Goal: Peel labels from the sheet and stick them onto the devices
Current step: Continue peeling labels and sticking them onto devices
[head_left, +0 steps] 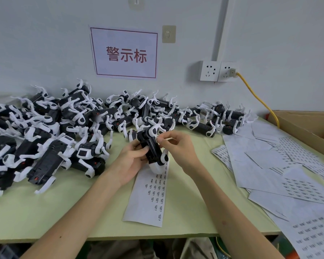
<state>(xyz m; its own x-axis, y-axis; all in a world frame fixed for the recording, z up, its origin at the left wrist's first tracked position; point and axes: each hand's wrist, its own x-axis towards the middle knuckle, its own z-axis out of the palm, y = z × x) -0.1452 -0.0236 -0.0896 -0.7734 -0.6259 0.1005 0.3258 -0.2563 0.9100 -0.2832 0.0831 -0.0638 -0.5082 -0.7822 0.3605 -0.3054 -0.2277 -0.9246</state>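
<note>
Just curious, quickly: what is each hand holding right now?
Left hand: grips the black-and-white device.
Right hand: fingers pinch the same device at its upper side.

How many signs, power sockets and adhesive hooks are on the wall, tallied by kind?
Sign: 1
Power sockets: 2
Adhesive hooks: 2
Total: 5
</note>
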